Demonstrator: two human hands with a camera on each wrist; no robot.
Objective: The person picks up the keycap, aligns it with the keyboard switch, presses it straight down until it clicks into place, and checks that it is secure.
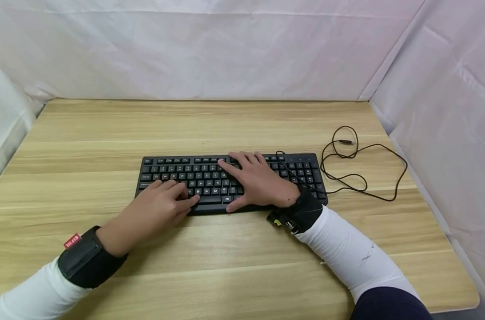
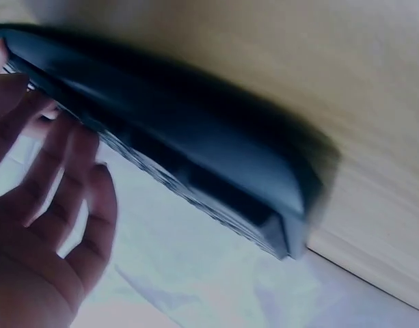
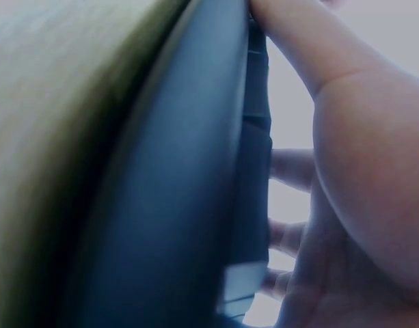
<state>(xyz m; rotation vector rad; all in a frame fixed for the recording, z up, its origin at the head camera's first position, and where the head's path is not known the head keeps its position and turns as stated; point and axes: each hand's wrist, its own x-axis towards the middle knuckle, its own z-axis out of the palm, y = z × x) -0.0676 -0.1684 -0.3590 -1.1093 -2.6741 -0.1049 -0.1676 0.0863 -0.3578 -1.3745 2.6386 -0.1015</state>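
A black computer keyboard (image 1: 210, 195) lies flat on the wooden table, its long side facing the person. Over its left part is the left hand (image 1: 158, 205), fingertips on the lower letter keys and thumb by the space bar. The left wrist view shows that hand's bent fingers (image 2: 83, 181) touching the keys at the keyboard's front edge (image 2: 161, 116). Across the right-middle keys spreads the right hand (image 1: 260, 182), index finger reaching the upper rows and thumb near the front edge. Its fingers (image 3: 291, 167) meet the keys in the right wrist view. Neither hand grips anything.
A thin black cable (image 1: 398, 178) crosses the keyboard's right end and loops on the table to its right, ending in a USB plug (image 1: 346, 142). White cloth (image 1: 210, 53) hangs behind and beside the wooden table (image 1: 210, 129). Both wrists wear black bands (image 1: 91, 258).
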